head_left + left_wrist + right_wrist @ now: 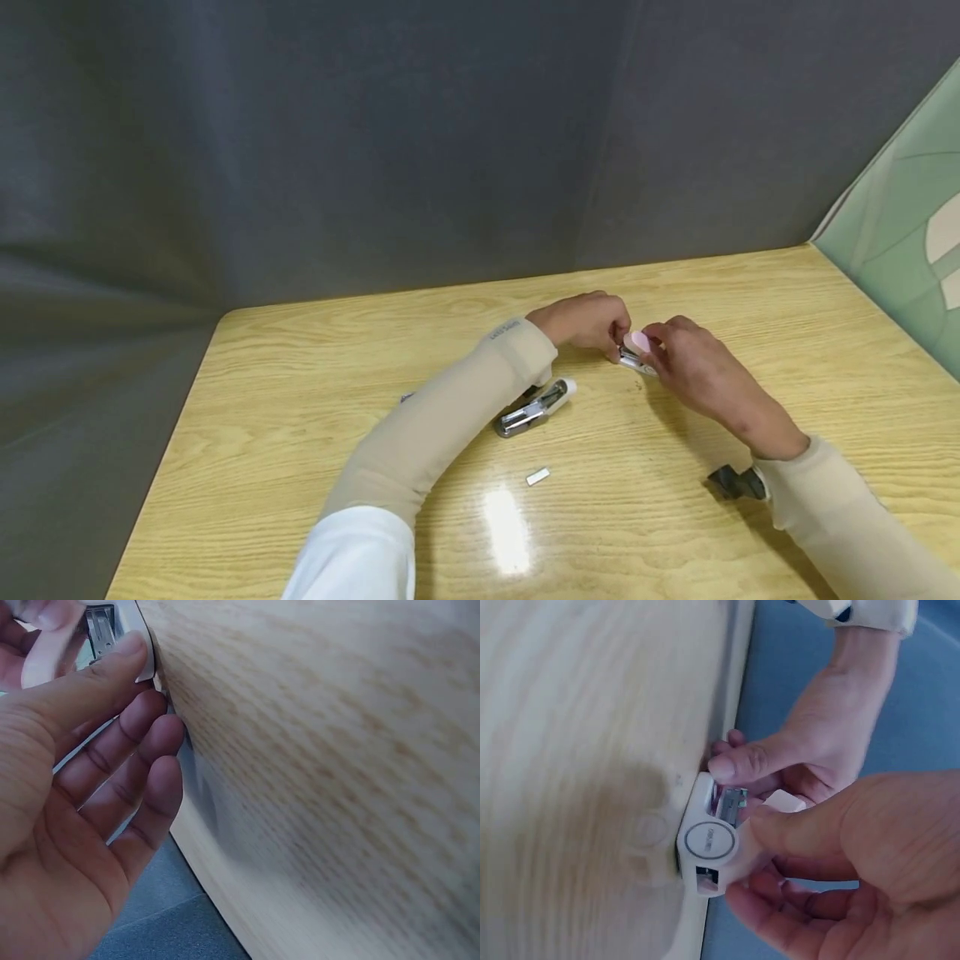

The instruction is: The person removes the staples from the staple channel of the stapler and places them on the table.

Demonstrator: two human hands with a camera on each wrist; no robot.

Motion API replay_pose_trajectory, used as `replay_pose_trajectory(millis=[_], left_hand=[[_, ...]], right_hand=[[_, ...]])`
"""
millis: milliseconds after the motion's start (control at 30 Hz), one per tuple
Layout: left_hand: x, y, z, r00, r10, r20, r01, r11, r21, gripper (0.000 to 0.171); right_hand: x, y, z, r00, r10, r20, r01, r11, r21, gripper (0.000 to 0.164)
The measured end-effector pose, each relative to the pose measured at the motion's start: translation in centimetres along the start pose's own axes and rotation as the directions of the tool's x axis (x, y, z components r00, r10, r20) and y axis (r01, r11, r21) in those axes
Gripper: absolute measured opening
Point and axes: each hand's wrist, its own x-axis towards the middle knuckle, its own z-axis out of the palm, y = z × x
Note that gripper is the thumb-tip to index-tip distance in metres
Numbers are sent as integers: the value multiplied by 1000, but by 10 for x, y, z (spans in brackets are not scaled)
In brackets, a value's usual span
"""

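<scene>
Between both hands is a small white-and-pink stapler [694, 859], its top arm raised from the base and the metal staple channel showing in the right wrist view. My left hand [588, 323] holds the front end of its base, thumb on top; in the left wrist view the other fingers lie loosely curved. The pink top arm [637, 342] is pinched between the thumb and fingers of my right hand [701, 367]. Nearer to me lies a second stapler [536, 410], grey and white, spread open. A short silvery strip of staples [537, 476] rests on the table in front of it.
The wood-grain table [285, 367] runs back to a dark curtain [420, 150]. A green patterned panel [900, 225] borders its right side. A small dark item [406, 397] peeks out behind the left sleeve [427, 433].
</scene>
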Motion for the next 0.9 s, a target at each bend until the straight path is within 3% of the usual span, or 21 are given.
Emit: replay_pose_trajectory(millis=[200,633,900], left_hand=[[-1,-3,-1,1000,4,-7,-4,1000,-13,20],[-7,-6,-1,1000,24,-13,-25,997,-75,20],[-11,-7,-2,1000,2,2,-2,997,-72,25]], right_hand=[[0,1,-3,1000,7,-9,-7,1000,21,25],[-5,3,-12,995,94,24,-97,986,136,21],[-8,2,-11,994,109,7,-108,981,163,24]])
